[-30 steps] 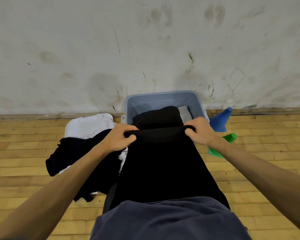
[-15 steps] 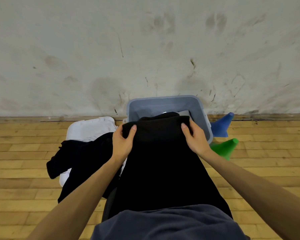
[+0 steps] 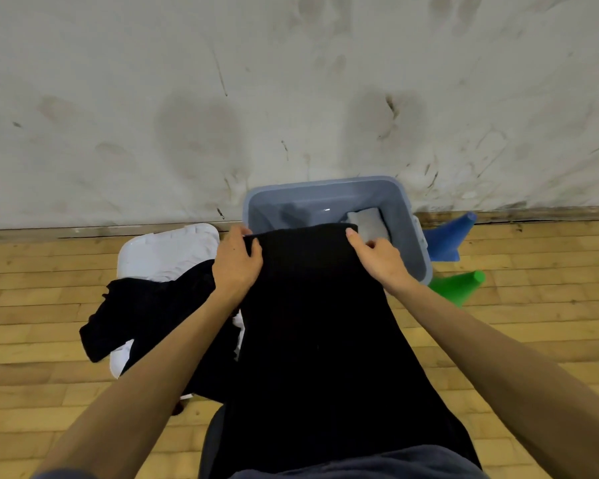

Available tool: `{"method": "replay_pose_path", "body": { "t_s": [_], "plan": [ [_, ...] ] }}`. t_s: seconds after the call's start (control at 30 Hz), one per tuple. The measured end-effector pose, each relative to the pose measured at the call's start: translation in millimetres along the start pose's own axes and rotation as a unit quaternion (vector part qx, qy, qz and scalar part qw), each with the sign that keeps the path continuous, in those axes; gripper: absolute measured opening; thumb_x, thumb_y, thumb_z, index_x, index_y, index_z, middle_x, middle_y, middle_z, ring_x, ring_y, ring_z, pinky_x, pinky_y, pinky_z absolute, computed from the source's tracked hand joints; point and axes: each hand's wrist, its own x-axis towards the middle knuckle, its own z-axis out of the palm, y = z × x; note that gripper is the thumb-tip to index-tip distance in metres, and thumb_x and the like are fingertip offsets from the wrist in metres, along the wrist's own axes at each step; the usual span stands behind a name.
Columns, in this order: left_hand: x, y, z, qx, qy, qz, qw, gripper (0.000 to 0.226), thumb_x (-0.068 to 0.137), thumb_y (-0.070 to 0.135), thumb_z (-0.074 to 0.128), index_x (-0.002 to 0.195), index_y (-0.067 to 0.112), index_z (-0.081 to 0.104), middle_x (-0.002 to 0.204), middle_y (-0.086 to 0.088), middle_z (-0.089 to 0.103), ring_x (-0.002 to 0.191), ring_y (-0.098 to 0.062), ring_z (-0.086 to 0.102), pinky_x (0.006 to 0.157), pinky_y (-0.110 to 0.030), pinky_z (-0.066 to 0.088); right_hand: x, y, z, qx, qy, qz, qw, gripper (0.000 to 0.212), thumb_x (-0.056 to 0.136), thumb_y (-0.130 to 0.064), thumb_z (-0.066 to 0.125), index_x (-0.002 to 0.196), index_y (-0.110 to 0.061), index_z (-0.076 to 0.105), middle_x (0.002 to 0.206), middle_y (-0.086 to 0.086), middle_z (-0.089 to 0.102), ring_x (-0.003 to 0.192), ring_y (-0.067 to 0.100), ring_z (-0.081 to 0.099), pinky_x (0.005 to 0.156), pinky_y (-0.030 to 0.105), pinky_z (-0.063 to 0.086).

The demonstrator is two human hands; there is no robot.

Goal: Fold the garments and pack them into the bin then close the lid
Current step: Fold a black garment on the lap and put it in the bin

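Observation:
A black garment (image 3: pixel 319 323) lies stretched over my lap, its far edge reaching the near rim of the grey-blue bin (image 3: pixel 329 191). My left hand (image 3: pixel 237 264) grips the garment's far left corner, thumb on top. My right hand (image 3: pixel 377 254) pinches the far right corner. Inside the bin a folded grey garment (image 3: pixel 369 223) lies at the right. The white lid (image 3: pixel 166 250) rests on the floor left of the bin, with another black garment (image 3: pixel 146 312) heaped across it.
A blue cone (image 3: pixel 446 238) and a green cone (image 3: pixel 459 285) lie on the wooden floor right of the bin. A scuffed white wall (image 3: pixel 291 98) rises just behind the bin. My dark shirt fills the bottom edge.
Both hands have carried the garment's folded far edge forward, from over my lap to the bin's near rim. The fists have loosened into corner grips.

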Motion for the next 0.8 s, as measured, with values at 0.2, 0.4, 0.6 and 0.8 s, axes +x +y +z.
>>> {"method": "replay_pose_path", "body": {
  "t_s": [0.2, 0.4, 0.6, 0.8],
  "plan": [
    [48.0, 36.3, 1.1, 0.036, -0.125, 0.227, 0.965, 0.022, 0.094, 0.032, 0.053, 0.104, 0.019, 0.067, 0.106, 0.0, 0.065, 0.102, -0.021, 0.059, 0.091, -0.038, 0.046, 6.8, -5.6, 8.5, 0.095, 0.031, -0.072, 0.992, 0.036, 0.091, -0.047, 0.061, 0.094, -0.012, 0.066, 0.09, 0.002, 0.067, 0.087, 0.016, 0.064, 0.075, 0.03, 0.048],
    [67.3, 99.2, -7.4, -0.061, -0.479, 0.147, 0.863, 0.043, 0.082, 0.054, 0.069, 0.119, 0.034, 0.06, 0.116, 0.018, 0.065, 0.108, -0.003, 0.061, 0.091, -0.022, 0.045, 5.7, -28.2, -2.2, 0.147, 0.031, -0.202, 0.968, 0.019, 0.093, -0.03, 0.064, 0.097, -0.012, 0.067, 0.087, -0.002, 0.068, 0.08, 0.006, 0.064, 0.071, 0.019, 0.05],
    [94.4, 107.4, -31.9, -0.168, -0.504, 0.089, 0.843, 0.038, 0.087, 0.039, 0.069, 0.117, 0.016, 0.065, 0.11, -0.003, 0.073, 0.101, -0.019, 0.07, 0.089, -0.03, 0.055, 28.6, -75.2, -19.5, 0.086, 0.045, -0.282, 0.954, 0.021, 0.089, -0.036, 0.069, 0.093, -0.016, 0.073, 0.081, -0.006, 0.07, 0.077, 0.011, 0.065, 0.068, 0.022, 0.049],
    [123.9, 121.5, -36.6, -0.307, -0.376, 0.065, 0.872, 0.026, 0.099, 0.039, 0.052, 0.106, 0.02, 0.067, 0.101, 0.002, 0.075, 0.097, -0.015, 0.071, 0.077, -0.021, 0.056, 55.3, -106.2, -34.8, 0.266, 0.044, -0.189, 0.944, 0.045, 0.086, -0.055, 0.063, 0.099, -0.013, 0.072, 0.091, 0.003, 0.074, 0.086, 0.013, 0.07, 0.077, 0.03, 0.055]
  ]
}}
